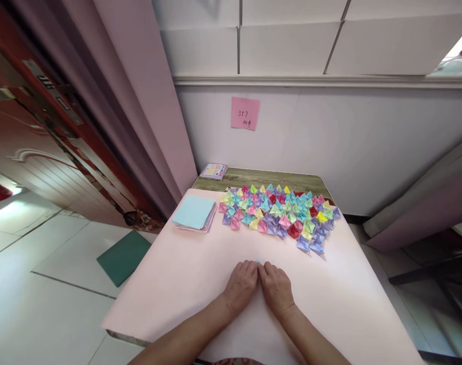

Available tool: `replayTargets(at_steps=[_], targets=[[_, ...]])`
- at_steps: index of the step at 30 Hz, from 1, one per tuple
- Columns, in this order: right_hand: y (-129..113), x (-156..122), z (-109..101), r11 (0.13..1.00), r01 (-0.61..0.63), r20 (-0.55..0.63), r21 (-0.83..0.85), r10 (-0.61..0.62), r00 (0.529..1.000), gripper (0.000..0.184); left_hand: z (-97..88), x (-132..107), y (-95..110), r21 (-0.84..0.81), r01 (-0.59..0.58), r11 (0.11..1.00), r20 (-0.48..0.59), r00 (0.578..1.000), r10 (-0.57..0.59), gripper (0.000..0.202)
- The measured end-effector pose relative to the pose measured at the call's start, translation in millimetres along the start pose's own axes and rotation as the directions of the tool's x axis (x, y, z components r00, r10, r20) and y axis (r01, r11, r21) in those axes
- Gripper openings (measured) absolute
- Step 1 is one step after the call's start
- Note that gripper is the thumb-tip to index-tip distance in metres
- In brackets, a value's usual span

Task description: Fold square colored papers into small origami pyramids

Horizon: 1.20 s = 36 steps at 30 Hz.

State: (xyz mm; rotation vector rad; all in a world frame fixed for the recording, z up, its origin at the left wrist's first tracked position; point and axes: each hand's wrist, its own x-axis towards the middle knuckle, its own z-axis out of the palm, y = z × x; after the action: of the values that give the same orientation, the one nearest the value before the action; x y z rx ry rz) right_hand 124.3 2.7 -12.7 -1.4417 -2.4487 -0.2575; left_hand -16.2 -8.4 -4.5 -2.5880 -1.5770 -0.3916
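Both hands meet near the middle of the table, fingertips close together over a small piece of light blue paper (257, 261). Only a tip of that paper shows; the hands cover the rest, so its shape is hidden. My left hand (241, 285) is closed, its fingers curled down at the paper's left side. From the right, my right hand (276, 290) is closed too, with its fingertips at the paper. Beyond them lie many folded paper pieces (284, 221) in several colours, grouped in rows. A stack of square paper sheets (194, 212), light blue on top, rests farther left.
A pale pink cover (170, 284) lies over the table, with bare green wood at the back. Small printed packets (214, 171) sit in the far left corner. A pink note (245, 113) is stuck on the wall. A green board (123, 257) lies on the floor at left.
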Motion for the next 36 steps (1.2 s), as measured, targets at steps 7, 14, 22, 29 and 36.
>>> replayTargets(at_steps=[7,14,22,29,36], targets=[[4.1,-11.4,-5.6,0.996,0.087,0.036,-0.019,-0.086,0.996,0.044,2.5,-14.2,3.7,0.058,0.026,0.998,-0.026,0.999,-0.024,0.041],[8.2,-0.8,-19.7,0.996,0.030,0.199,0.082,-0.046,0.979,0.042,-6.4,-20.4,-4.5,0.030,0.019,0.999,-0.061,0.998,-0.017,0.044],[23.4,52.4,-42.5,0.865,-0.400,0.496,0.303,0.215,0.841,0.023,-12.3,-21.4,-6.9,-0.107,0.150,0.983,-0.062,0.986,-0.158,0.044],[18.1,64.0,-33.7,0.834,-0.474,0.585,0.282,0.243,0.774,0.020,-15.1,-23.3,-17.8,-0.374,0.164,0.913,-0.024,0.982,-0.186,0.043],[17.6,45.8,-39.2,0.772,-0.511,0.528,0.379,0.273,0.804,0.012,-12.8,-17.0,-25.5,-0.776,0.399,0.489,0.012,0.785,-0.620,0.040]])
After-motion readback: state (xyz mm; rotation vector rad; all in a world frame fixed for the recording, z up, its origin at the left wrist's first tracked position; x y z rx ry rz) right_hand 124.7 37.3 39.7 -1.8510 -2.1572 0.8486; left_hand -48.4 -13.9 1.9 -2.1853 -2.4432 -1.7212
